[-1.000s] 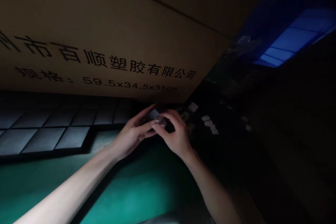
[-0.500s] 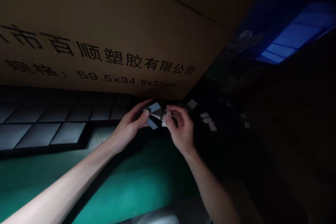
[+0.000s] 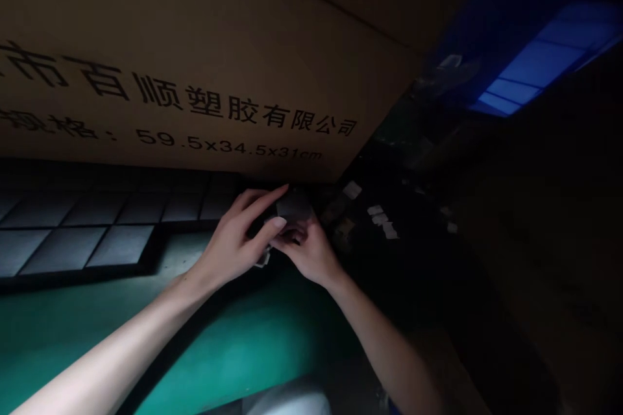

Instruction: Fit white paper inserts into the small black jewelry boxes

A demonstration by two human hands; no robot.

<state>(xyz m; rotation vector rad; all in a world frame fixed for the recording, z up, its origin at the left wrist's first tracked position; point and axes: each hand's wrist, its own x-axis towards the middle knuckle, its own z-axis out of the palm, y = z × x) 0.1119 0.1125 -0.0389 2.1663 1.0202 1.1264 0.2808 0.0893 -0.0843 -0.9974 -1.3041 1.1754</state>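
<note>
**Both hands (image 3: 228,240) clamp a small dark piece (image 3: 292,207)**

The left hand's fingers curl together over the piece, and the right hand's fingers press in from below, touching the left hand. A pale scrap (image 3: 263,260) shows just under the fingers. Above the fingers looms a printed cardboard box (image 3: 195,32). Left of them lies a dark tiled panel (image 3: 82,246), below them a green surface (image 3: 233,343), and right of them white paper bits (image 3: 379,217).

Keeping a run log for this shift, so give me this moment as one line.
left hand: holds dark flat piece | right hand: holds it from below | nearby: printed cardboard carton, grey tiled panel
</note>
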